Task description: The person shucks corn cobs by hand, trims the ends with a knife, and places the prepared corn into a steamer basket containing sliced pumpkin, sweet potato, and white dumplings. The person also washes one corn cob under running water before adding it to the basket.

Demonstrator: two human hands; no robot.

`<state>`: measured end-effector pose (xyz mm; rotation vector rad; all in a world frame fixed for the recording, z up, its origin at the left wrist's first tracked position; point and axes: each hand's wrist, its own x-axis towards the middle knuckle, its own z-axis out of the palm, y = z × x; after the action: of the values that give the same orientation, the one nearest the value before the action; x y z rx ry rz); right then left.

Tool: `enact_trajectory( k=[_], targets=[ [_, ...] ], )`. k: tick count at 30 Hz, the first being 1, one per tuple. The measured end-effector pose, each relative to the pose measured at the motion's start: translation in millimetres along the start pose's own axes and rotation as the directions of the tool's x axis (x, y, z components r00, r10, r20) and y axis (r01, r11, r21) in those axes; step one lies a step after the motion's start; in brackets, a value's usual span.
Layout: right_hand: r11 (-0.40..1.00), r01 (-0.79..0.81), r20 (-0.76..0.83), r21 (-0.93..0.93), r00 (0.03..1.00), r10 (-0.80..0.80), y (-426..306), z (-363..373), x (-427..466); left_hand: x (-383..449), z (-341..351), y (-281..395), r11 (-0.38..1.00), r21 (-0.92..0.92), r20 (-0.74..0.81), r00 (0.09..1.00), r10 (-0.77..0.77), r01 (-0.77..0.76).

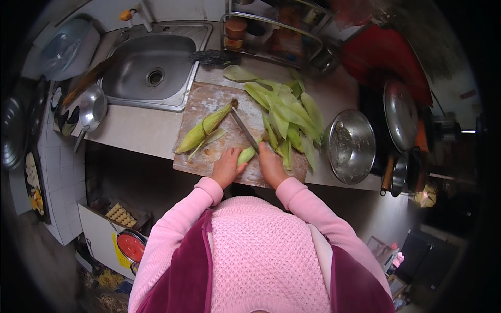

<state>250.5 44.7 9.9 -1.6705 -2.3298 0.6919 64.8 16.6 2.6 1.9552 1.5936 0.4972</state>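
A wooden cutting board [211,166] with whitish marks lies on the counter before me. My left hand [227,166] grips a green ear of corn [246,155] near the board's front edge. My right hand [272,162] is shut on a kitchen knife [245,130], whose blade points away from me and crosses the ear's far end. Left of the blade an unhusked ear of corn [203,130] lies slanted, a loose husk leaf beside it. A heap of green corn husks [289,109] covers the board's right side and spreads onto the counter. The knife's handle is hidden in my hand.
A steel sink [168,54] is set at the back left, with a metal ladle [92,109] beside it. To the right stand a steel bowl [351,148] and a lidded pan [400,113]. A metal rack [270,24] with jars stands behind; dark mesh [213,57] lies before it.
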Motion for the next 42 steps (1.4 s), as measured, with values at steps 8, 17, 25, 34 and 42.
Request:
enact_trajectory(
  k=[8, 17, 25, 34, 42],
  targets=[
    [0.973, 0.111, -0.17, 0.202, 0.982, -0.077, 11.0, -16.3, -13.5, -72.6, -92.5, -55.0, -0.339, -0.857, 0.412, 0.911, 0.0, 0.387],
    [0.999, 0.044, -0.173, 0.018, 0.984, -0.041, -19.6, 37.2, -40.7, -143.6, -196.3, -121.3, -0.821, -0.537, 0.006, 0.973, -0.233, -0.193],
    [0.98, 0.034, -0.324, -0.196, 0.941, -0.098, -105.3, 74.3, 1.1, -288.0, -303.8, -277.3, -0.7, -0.475, -0.212, 0.841, -0.498, -0.534],
    [0.775, 0.615, -0.154, 0.148, 0.788, -0.596, -481.4, 158.7, 143.6, -390.9, -418.2, -430.5, -0.369, -0.388, -0.244, 0.48, -0.842, -0.844],
    [0.538, 0.727, 0.031, 0.427, 0.583, -0.812, -707.1, 221.9, 221.5, -491.5, -549.6, -574.3, -0.075, -0.431, -0.358, 0.247, -0.9, -0.899]
  ],
)
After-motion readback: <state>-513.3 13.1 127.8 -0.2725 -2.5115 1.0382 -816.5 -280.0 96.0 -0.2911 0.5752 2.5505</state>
